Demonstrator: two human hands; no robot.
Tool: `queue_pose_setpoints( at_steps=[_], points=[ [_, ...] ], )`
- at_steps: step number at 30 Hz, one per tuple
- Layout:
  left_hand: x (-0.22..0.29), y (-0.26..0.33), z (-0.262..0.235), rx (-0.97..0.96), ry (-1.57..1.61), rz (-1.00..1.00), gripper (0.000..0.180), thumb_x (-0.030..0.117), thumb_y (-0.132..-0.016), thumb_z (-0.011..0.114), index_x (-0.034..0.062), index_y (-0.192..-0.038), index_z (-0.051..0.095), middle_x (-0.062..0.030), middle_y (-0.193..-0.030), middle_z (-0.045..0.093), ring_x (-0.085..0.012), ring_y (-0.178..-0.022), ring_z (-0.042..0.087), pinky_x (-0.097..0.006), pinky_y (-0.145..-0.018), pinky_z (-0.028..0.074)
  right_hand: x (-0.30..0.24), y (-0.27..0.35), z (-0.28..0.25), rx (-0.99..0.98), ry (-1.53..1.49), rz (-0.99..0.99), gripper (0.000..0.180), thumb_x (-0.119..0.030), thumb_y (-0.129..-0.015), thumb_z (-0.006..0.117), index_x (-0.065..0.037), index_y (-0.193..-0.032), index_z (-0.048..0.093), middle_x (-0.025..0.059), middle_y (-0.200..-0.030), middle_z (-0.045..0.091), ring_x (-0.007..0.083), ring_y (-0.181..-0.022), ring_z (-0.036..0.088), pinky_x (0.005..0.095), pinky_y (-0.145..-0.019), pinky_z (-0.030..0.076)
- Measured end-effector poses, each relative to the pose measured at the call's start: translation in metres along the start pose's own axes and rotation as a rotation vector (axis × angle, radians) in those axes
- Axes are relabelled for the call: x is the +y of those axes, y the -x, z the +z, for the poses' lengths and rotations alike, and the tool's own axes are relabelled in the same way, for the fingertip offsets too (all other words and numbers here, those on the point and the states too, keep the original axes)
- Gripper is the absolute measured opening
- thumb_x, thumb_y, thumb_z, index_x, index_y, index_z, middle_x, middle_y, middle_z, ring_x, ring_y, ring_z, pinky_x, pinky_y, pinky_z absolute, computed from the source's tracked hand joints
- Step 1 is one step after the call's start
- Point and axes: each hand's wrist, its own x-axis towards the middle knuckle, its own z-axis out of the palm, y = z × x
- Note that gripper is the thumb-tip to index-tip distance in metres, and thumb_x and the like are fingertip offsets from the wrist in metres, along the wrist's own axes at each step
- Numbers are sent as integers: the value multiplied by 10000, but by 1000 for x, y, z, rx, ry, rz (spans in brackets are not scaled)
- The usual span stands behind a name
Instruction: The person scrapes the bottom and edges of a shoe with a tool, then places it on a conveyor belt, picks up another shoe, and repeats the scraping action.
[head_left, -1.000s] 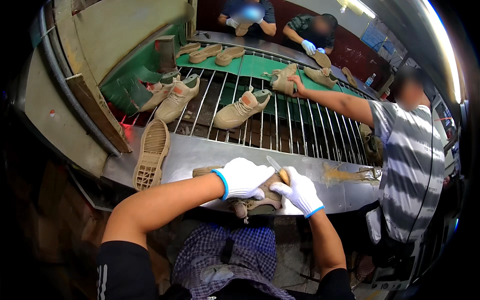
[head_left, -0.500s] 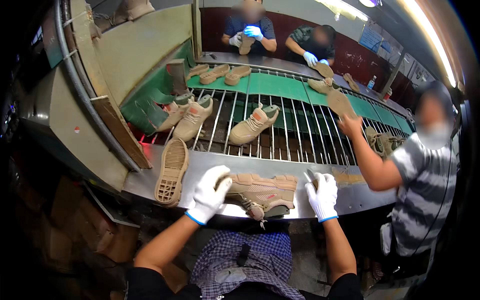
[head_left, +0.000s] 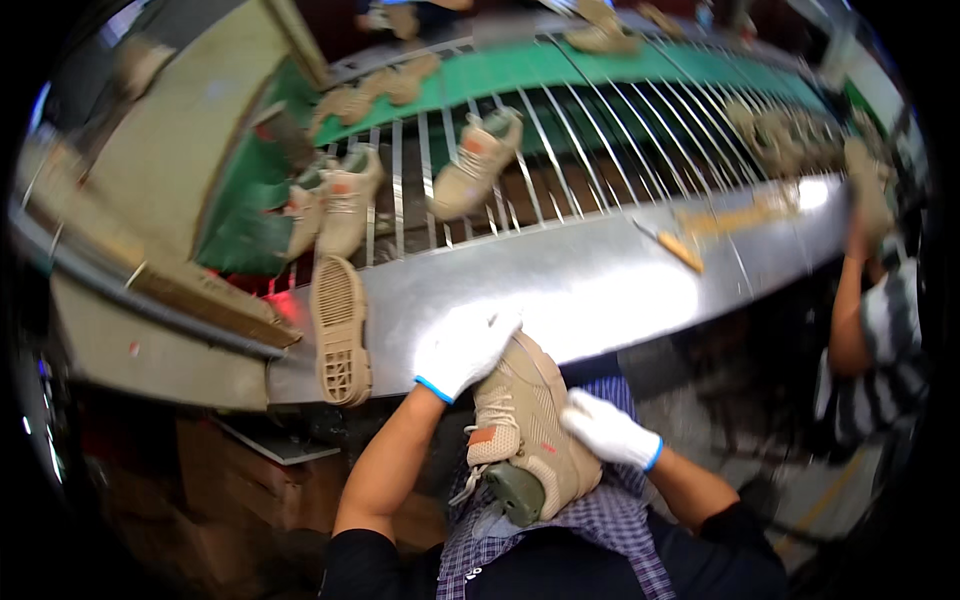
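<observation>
A beige lace-up sneaker (head_left: pixel 525 410) with a dark green last (head_left: pixel 518 492) in its opening is held over my lap, its toe pointing at the bench. My white-gloved left hand (head_left: pixel 468 350) grips the toe end, some fingers hidden behind the shoe. On the sole edge along the shoe's right side, my gloved right hand (head_left: pixel 608 430) presses with its fingers closed together. A thin tool with an orange-yellow handle (head_left: pixel 680 250) lies on the metal bench (head_left: pixel 600 290), away from both hands. Left of my left hand, a loose beige sole (head_left: pixel 342 330) rests tread up.
Beyond the bench runs a rack of metal bars (head_left: pixel 560 180) carrying sneakers, including one beige sneaker (head_left: pixel 475 165). Several blurred soles (head_left: pixel 380 90) lie on the green strip (head_left: pixel 490 72). At right, a co-worker's arm (head_left: pixel 852 310) holds a beige sole (head_left: pixel 868 190).
The sneaker has come off the bench toward my body and turned toe-forward. My right hand has let go of the tool and moved onto the shoe. The view has swung downward and right.
</observation>
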Motion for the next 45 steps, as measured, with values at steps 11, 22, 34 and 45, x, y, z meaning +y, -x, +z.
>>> queue_pose_setpoints(
  at_steps=[11,22,34,45],
  points=[
    [-7,-9,7,68,206,99,398,284,-1091,576,-15,-951,798,-163,-885,783,-225,-831,745,-355,-803,566,-51,-31,-32,-183,-376,-44,858,-494,-1068,542,7,-1686,219,314,-1502,559,361,-1398,562,415,-1185,438],
    [-38,21,15,243,585,82,345,213,-1124,533,-37,-1063,762,-120,-1002,772,-184,-950,722,-317,-875,562,-4,1,4,-445,-760,-87,1221,-481,-920,796,39,-1698,12,270,-1684,306,341,-1568,310,433,-1271,310],
    [-66,-15,24,521,209,80,374,239,-1016,691,8,-1309,671,-194,-1234,715,-299,-1037,756,-402,-938,605,-25,-156,-198,559,-1203,-371,561,-505,-1099,516,-89,-1472,569,113,-1316,673,232,-1111,677,430,-949,581],
    [-24,-242,-35,476,-341,139,795,498,-825,825,19,-1403,561,-257,-1362,620,-419,-1290,601,-491,-1099,489,-89,-272,-119,644,-236,-444,290,-208,-1049,650,-8,-1251,708,131,-1026,778,213,-856,728,343,-802,573]
  ],
)
